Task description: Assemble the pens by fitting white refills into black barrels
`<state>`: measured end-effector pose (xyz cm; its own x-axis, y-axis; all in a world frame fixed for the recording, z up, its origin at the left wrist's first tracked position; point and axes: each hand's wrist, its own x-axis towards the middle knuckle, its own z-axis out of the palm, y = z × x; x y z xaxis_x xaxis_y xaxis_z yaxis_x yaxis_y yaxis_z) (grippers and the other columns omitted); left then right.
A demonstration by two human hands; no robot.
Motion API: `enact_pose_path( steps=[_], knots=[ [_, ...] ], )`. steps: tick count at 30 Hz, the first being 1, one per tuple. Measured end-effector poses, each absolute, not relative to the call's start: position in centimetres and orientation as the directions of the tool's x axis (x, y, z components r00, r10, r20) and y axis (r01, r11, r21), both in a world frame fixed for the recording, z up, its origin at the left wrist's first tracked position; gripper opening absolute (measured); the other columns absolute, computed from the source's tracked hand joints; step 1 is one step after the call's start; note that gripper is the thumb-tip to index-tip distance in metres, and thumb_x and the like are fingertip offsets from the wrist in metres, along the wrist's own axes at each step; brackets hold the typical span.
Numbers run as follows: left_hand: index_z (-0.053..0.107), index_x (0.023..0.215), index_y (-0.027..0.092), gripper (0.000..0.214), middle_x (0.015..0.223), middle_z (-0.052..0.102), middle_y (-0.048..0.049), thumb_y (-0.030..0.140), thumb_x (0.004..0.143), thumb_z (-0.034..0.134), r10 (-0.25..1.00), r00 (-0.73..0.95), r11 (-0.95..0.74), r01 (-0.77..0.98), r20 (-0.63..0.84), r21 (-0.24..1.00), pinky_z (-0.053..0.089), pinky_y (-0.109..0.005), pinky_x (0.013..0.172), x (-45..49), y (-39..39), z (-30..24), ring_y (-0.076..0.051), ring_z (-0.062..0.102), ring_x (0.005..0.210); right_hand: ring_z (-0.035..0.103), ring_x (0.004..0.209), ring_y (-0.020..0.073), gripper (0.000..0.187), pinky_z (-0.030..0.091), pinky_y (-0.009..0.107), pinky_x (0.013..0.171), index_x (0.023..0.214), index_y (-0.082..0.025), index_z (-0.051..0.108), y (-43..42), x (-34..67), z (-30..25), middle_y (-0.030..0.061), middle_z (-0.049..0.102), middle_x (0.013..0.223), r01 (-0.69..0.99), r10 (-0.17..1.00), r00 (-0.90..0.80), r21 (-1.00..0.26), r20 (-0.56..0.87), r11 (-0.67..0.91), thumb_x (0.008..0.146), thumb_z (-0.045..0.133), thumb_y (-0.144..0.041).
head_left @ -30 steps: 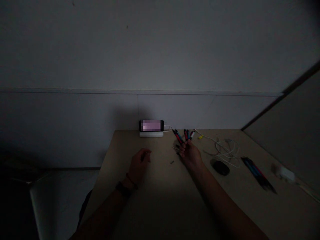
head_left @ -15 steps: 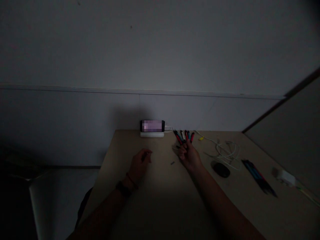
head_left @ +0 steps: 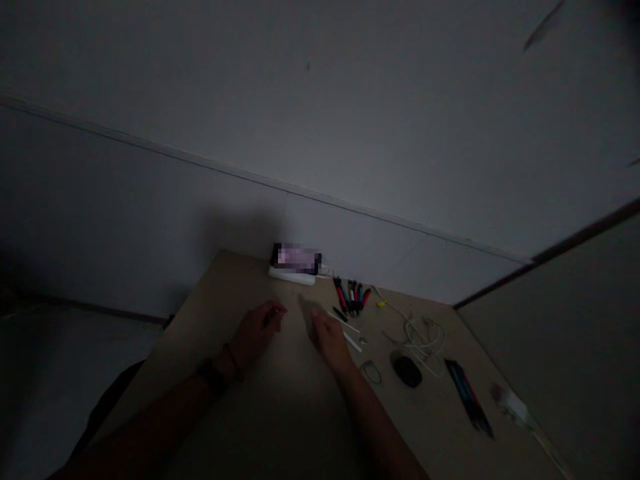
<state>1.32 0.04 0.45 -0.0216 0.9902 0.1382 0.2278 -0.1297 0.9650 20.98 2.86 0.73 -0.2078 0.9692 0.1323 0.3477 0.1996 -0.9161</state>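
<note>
In the dim head view, my left hand (head_left: 256, 332) hovers over or rests on the desk, with its thumb and fingers curled into a pinch. Anything between them is too dark to make out. My right hand (head_left: 329, 339) is beside it, fingers drawn together and pointing away from me; what they grip, if anything, is hidden. Just right of it lie a thin white stick (head_left: 345, 322), a white tube-like piece (head_left: 353, 343), a short black piece (head_left: 340, 314) and a small ring-shaped piece (head_left: 363, 340). Several red, blue, white and black pens (head_left: 352, 297) lie fanned out behind.
A phone (head_left: 297, 259) leans on a white stand (head_left: 291, 275) by the wall. To the right are a coiled white cable (head_left: 425, 337), a black mouse (head_left: 407, 370), a loop (head_left: 371, 373), more dark pens (head_left: 469, 397) and a white plug (head_left: 513, 405). The desk's left edge is near my left arm.
My right hand has moved left and nearer, away from the fanned pens, to where a small dark piece lay. That piece is now out of sight. The view has tilted; my left hand stays pinched.
</note>
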Motion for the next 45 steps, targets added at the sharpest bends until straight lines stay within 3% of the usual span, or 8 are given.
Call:
enact_pose_path(
  steps=[17, 19, 22, 25, 30, 36, 45],
  knots=[
    [0.067, 0.1, 0.018, 0.029, 0.074, 0.067, -0.0021, 0.038, 0.096, 0.046, 0.978, -0.026, -0.186, 0.353, 0.209, 0.917, 0.05, -0.031, 0.067, 1.3, -0.2, 0.8, -0.018, 0.064, 0.069, 0.037, 0.052, 0.0142, 0.057, 0.03, 0.029, 0.052, 0.056, -0.024, 0.038, 2.3, 20.5, 0.8, -0.003, 0.038, 0.053, 0.441, 0.956, -0.269, -0.868, 0.116, 0.229, 0.094, 0.045, -0.066],
    [0.068, 0.101, 0.019, 0.027, 0.091, 0.071, -0.0068, 0.034, 0.096, 0.045, 0.937, -0.089, -0.259, 0.474, 0.338, 0.842, 0.053, -0.036, 0.083, 1.0, -0.1, 0.6, -0.021, 0.067, 0.087, 0.038, 0.053, 0.0145, 0.057, 0.03, 0.028, 0.051, 0.055, -0.024, 0.04, 2.3, 20.4, 0.8, -0.0028, 0.039, 0.052, 0.442, 0.954, -0.275, -0.866, 0.117, 0.233, 0.094, 0.045, -0.064],
    [0.065, 0.121, 0.018, 0.033, 0.13, 0.065, -0.014, 0.032, 0.096, 0.046, 0.847, -0.137, -0.281, 0.704, 0.513, 0.652, 0.043, -0.049, 0.109, 0.7, 0.0, -0.4, -0.029, 0.056, 0.125, 0.039, 0.052, 0.0146, 0.056, 0.029, 0.029, 0.051, 0.055, -0.024, 0.041, 2.4, 20.5, 0.7, -0.0026, 0.04, 0.052, 0.451, 0.953, -0.282, -0.861, 0.111, 0.233, 0.095, 0.046, -0.062],
    [0.048, 0.146, 0.015, 0.053, 0.148, 0.053, -0.0181, 0.038, 0.098, 0.047, 0.882, -0.001, -0.261, 0.832, 0.47, 0.49, 0.036, -0.054, 0.115, 0.6, 0.0, -1.8, -0.033, 0.045, 0.141, 0.039, 0.052, 0.0142, 0.054, 0.029, 0.029, 0.052, 0.056, -0.024, 0.039, 2.4, 20.5, 0.5, -0.0033, 0.038, 0.053, 0.456, 0.953, -0.283, -0.859, 0.108, 0.233, 0.095, 0.047, -0.06],
    [0.05, 0.147, 0.022, 0.054, 0.158, 0.043, -0.0162, 0.047, 0.099, 0.046, 0.904, 0.296, -0.392, 0.863, 0.308, 0.319, 0.032, -0.058, 0.117, 0.6, -0.6, -2.3, -0.037, 0.038, 0.146, 0.038, 0.054, 0.0137, 0.052, 0.029, 0.028, 0.053, 0.058, -0.024, 0.039, 2.4, 20.6, 0.3, -0.004, 0.037, 0.055, 0.479, 0.948, -0.3, -0.843, 0.106, 0.246, 0.095, 0.046, -0.06],
    [0.056, 0.142, 0.02, 0.051, 0.159, 0.041, -0.0165, 0.045, 0.098, 0.05, 0.897, 0.304, -0.413, 0.836, 0.32, 0.361, 0.035, -0.054, 0.117, 0.4, -0.5, -2.0, -0.036, 0.036, 0.148, 0.039, 0.055, 0.0136, 0.053, 0.029, 0.028, 0.054, 0.059, -0.023, 0.039, 2.5, 20.6, 0.3, -0.0042, 0.037, 0.056, 0.493, 0.948, -0.307, -0.838, 0.084, 0.234, 0.095, 0.047, -0.062],
    [0.062, 0.131, 0.018, 0.037, 0.155, 0.045, -0.0154, 0.03, 0.098, 0.052, 0.874, 0.239, -0.438, 0.763, 0.423, 0.475, 0.041, -0.051, 0.117, 0.7, -0.4, -2.6, -0.031, 0.039, 0.146, 0.038, 0.05, 0.0135, 0.057, 0.029, 0.028, 0.05, 0.058, -0.024, 0.039, 2.3, 20.5, 0.2, -0.0044, 0.039, 0.051, 0.457, 0.95, -0.307, -0.868, 0.05, 0.193, 0.093, 0.047, -0.069]
  ],
)
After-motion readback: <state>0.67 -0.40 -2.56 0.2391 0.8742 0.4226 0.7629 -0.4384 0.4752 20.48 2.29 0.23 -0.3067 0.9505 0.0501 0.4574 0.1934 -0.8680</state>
